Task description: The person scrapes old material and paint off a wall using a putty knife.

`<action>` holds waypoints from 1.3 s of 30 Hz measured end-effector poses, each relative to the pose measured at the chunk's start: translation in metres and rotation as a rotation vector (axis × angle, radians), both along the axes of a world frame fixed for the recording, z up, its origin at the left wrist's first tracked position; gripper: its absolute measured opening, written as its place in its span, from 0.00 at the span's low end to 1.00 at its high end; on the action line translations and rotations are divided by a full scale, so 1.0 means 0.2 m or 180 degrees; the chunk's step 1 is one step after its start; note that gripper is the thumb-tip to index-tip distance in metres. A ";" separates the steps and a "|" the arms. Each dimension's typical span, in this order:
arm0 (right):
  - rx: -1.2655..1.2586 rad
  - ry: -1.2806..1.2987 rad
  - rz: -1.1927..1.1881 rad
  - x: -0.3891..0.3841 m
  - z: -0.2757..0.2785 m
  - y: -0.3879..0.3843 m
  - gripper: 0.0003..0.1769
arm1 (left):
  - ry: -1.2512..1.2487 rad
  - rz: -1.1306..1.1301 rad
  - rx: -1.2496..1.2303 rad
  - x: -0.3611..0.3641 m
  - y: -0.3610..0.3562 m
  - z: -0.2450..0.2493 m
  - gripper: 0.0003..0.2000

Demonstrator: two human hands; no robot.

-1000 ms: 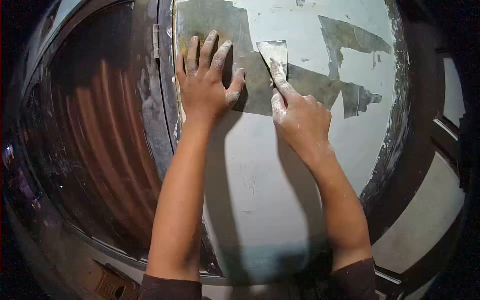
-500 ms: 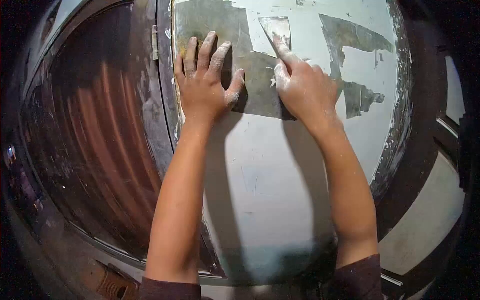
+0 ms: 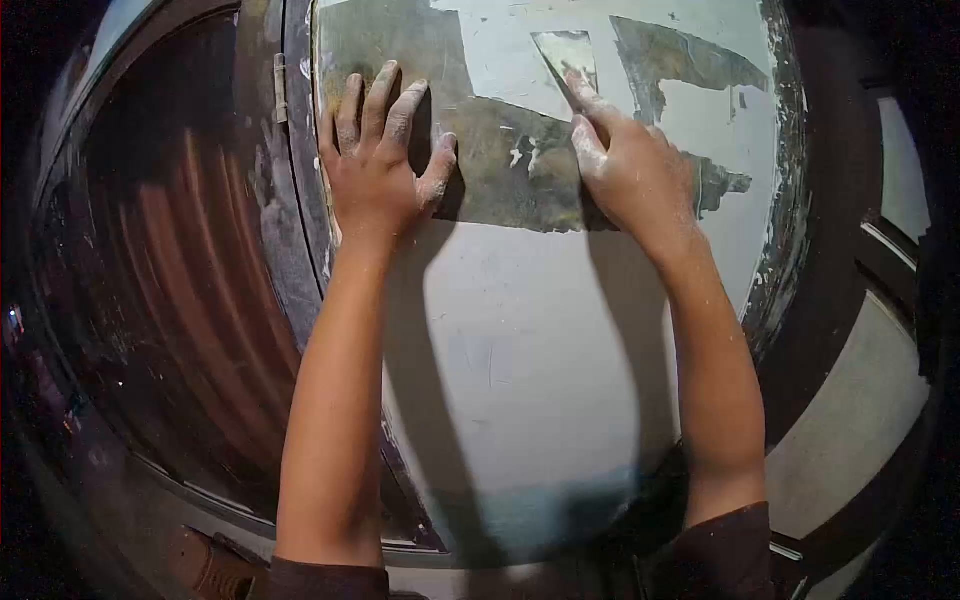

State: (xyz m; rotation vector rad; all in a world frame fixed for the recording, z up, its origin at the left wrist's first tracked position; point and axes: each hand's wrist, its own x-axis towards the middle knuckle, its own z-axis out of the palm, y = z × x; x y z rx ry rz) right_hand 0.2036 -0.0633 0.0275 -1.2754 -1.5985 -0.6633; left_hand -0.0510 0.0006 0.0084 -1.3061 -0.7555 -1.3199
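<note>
My right hand (image 3: pixel 640 165), dusted white, is closed around a putty knife (image 3: pixel 568 52). The index finger lies along its metal blade, which is against the upper part of a white panel (image 3: pixel 530 320); the handle is hidden in the palm. My left hand (image 3: pixel 378 170) presses on the panel with fingers spread, holding nothing. Its fingertips are white with dust. Between the hands, a bare grey-brown patch (image 3: pixel 500 160) shows where the white coating is absent, with a few white flakes (image 3: pixel 522 152) on it. Another bare patch (image 3: pixel 690 55) lies right of the blade.
Left of the panel stands a dark frame with a hinge (image 3: pixel 280 90) and a dark opening with reddish-brown curtain-like folds (image 3: pixel 200 290). The panel's right edge (image 3: pixel 785 200) has chipped coating. Further right is a dark frame with pale panels (image 3: pixel 850 420). A brown object (image 3: pixel 220 570) sits at lower left.
The view has shifted slightly right. My right hand and the putty knife have moved right across the panel, uncovering white flakes on the bare patch. My left hand keeps its place on the panel.
</note>
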 end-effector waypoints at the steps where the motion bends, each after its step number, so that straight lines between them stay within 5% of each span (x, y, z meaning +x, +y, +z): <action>1: -0.0002 0.0043 0.0056 0.00 -0.09 -0.04 0.26 | 0.0009 0.0016 0.0011 0.00 0.00 0.00 0.28; 5: -0.0513 0.0080 -0.0295 0.04 -0.30 -0.13 0.29 | -0.0036 -0.0002 -0.0086 0.00 -0.01 -0.01 0.28; 12: 0.0206 0.0125 0.0092 0.16 -0.04 0.08 0.28 | 0.0001 0.0001 0.0047 0.00 0.01 0.01 0.29; 17: -0.0393 0.0035 -0.0150 0.16 -0.31 -0.08 0.29 | -0.0092 0.0005 -0.0237 0.00 0.00 0.00 0.29; 22: -0.0066 -0.0155 0.0090 0.19 0.02 0.01 0.28 | -0.0252 0.0137 -0.0162 0.08 0.02 0.02 0.30; 25: 0.0231 -0.0301 0.0033 0.20 -0.02 0.03 0.32 | -0.0130 0.0219 -0.0146 0.05 0.03 0.02 0.32; 29: -0.0629 -0.0190 -0.0064 0.21 -0.25 -0.11 0.31 | -0.0202 0.0261 -0.0142 0.06 0.02 0.01 0.32; 35: 0.0203 -0.0364 0.0233 0.20 0.06 0.11 0.29 | -0.0088 0.0234 -0.0020 0.03 0.06 0.02 0.31; 39: 0.0211 -0.0367 0.0357 0.22 -0.10 0.01 0.29 | -0.0098 0.0514 0.0087 0.05 0.04 0.00 0.30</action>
